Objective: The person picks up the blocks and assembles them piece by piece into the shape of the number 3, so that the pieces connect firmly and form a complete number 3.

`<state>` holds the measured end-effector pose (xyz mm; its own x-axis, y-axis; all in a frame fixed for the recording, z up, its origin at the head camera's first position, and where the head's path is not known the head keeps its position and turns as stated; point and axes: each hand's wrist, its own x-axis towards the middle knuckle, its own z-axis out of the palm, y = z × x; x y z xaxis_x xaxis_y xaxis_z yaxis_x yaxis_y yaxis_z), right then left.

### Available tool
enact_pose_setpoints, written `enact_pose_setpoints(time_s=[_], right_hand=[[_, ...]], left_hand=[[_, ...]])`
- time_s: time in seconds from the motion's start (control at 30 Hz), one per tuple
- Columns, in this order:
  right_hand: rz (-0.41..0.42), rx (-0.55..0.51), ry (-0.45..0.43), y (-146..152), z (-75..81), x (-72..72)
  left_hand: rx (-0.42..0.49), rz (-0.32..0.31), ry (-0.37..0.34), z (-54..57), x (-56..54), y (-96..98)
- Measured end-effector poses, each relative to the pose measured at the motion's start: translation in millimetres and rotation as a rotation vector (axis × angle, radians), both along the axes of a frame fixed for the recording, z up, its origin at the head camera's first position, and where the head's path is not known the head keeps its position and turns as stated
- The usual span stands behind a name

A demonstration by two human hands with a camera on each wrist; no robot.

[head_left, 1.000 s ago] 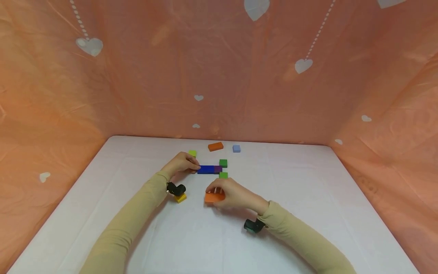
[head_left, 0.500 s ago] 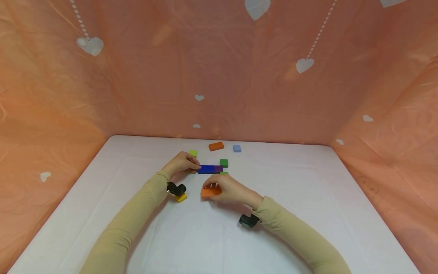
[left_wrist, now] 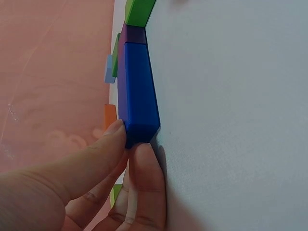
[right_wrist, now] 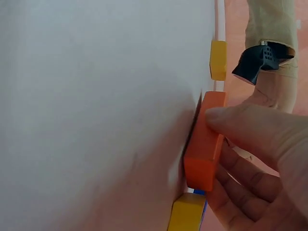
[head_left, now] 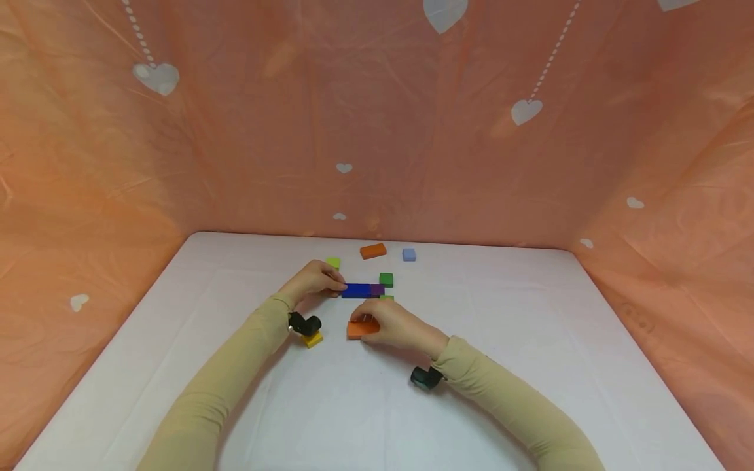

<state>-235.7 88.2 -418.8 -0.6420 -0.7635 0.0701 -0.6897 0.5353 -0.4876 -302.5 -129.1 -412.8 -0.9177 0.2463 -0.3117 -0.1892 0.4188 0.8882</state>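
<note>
My left hand [head_left: 318, 280] pinches the near-left end of a long blue block [left_wrist: 141, 86], thumb on its side and fingertips at its end face. A small purple block [head_left: 377, 290] meets the blue block's other end. Beside the purple one lies a green block [head_left: 385, 280], with a lighter green block [left_wrist: 139, 12] on its opposite side, mostly covered by my right hand in the head view. My right hand [head_left: 393, 324] grips an orange rectangular block [right_wrist: 206, 139] between thumb and fingers, close over the white table in front of the blue block.
Further back lie another orange block [head_left: 373, 251], a pale blue block [head_left: 409, 254] and a yellow-green block [head_left: 333, 262]. A yellow block [head_left: 312, 339] sits under my left wrist camera. A yellow-looking block [right_wrist: 186, 211] shows below the orange one in the right wrist view.
My right hand has carried the orange block a little away from me and to the left, then nearly stopped. My left hand has stayed at the blue block's end.
</note>
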Motion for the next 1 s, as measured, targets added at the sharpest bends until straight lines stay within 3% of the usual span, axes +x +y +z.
enact_pose_setpoints(time_s=[0.23, 1.0], right_hand=[[0.008, 0.022, 0.037, -1, -0.8, 0.0], [0.015, -0.033, 0.021, 16, 3.2, -0.8]], left_hand=[[-0.003, 0.013, 0.011, -5.8, -4.4, 0.1], [-0.023, 0.026, -0.006, -3.7, -3.0, 1.3]])
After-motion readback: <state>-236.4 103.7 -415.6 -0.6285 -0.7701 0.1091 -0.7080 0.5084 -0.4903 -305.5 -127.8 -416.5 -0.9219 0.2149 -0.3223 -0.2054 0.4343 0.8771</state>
